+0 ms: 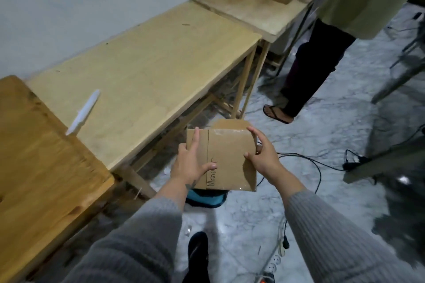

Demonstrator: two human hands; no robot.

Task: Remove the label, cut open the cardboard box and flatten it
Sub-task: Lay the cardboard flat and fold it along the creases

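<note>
Cardboard box [226, 158] brown, handwritten, tape-glossy; left hand [189, 163] and right hand [264, 156] grip its sides.

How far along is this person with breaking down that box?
Mostly done, it seems: the cardboard box looks cut open and nearly flat, with no label showing on this face, only handwriting. The left hand and right hand hold it above the floor, one flap sticking up. The white cutter lies on the table.
</note>
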